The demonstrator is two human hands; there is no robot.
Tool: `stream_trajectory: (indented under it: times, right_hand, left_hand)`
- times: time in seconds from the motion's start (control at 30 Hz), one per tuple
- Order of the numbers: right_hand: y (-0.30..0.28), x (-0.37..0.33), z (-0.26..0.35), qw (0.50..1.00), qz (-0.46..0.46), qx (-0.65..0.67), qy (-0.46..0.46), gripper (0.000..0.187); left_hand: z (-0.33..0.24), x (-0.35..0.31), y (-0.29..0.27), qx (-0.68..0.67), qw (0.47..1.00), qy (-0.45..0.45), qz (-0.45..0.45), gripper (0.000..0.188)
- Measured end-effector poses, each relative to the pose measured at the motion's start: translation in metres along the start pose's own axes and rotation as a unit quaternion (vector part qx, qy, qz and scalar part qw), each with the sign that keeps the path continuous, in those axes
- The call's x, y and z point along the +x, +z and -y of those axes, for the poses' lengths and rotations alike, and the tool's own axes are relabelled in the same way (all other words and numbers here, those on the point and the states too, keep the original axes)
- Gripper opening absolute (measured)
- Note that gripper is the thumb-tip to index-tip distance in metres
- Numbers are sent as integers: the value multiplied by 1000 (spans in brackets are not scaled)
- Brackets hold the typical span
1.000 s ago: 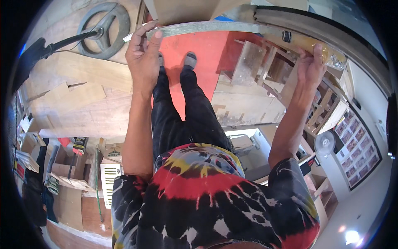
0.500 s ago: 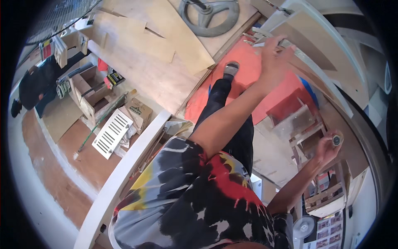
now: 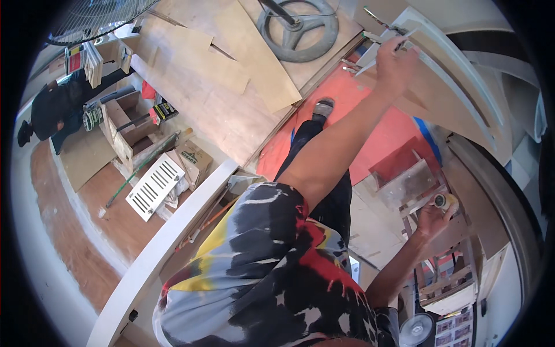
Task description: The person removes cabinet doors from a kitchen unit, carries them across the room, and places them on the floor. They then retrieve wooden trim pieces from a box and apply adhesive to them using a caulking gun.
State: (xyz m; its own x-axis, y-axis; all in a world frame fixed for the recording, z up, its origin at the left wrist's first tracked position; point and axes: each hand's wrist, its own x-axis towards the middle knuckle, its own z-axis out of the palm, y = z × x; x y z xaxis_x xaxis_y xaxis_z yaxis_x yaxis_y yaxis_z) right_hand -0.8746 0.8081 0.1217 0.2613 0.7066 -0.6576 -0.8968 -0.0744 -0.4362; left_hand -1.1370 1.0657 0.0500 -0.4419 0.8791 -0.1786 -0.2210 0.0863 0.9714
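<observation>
My left hand [image 3: 398,62] reaches up and away, fingers curled at the top end of a curved brown panel [image 3: 439,95] with a pale edge. It appears closed on that panel's edge; the fingertips are partly hidden. Behind leans another curved panel with a whitish rim [image 3: 442,36]. Lower on the right, my right hand [image 3: 430,221] is closed around a small round thing [image 3: 441,201], yellowish at the side with a dark ring on its end. Its kind is too small to tell. Below that hand stands a wooden frame [image 3: 448,283].
A plywood surface with cut sheets [image 3: 254,63] and a grey spoked wheel [image 3: 298,34] lies ahead. Red sheeting [image 3: 352,110] covers the floor by my foot. At left are a white beam [image 3: 167,248], a cardboard box [image 3: 193,159], a slotted white panel [image 3: 155,186] and another person [image 3: 55,110].
My left hand has moved slightly up and right, and the curved panel has shifted with it toward the one behind. My right hand has moved left with the small round thing.
</observation>
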Motion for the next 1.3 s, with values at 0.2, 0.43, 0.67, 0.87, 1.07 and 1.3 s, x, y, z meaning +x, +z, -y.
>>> stream_trajectory:
  times: [0.2, 0.43, 0.67, 0.87, 1.07, 1.3]
  right_hand:
    - [2, -2, -2, 999, -23, -35, -31, 34]
    - [-11, -5, -9, 999, -21, 26, 32, 33]
    - [-11, -9, -14, 998, -42, 30, 43, 32]
    - [-14, -6, -16, 998, -42, 3, 36, 32]
    - [-17, -5, -25, 995, -28, -26, 88, 29]
    - [-6, 12, -70, 973, -62, -99, 200, 30]
  left_hand:
    - [-4, -7, -3, -19, 1000, 18, 3, 31]
    - [-3, 3, 7, 9, 998, 60, -23, 32]
    - [-2, 21, 23, 51, 997, -13, -64, 36]
    - [-16, 20, 22, 40, 996, -49, -60, 44]
    - [-10, 11, 14, 69, 997, -14, -34, 48]
    - [55, -103, -146, 273, 942, -112, 162, 39]
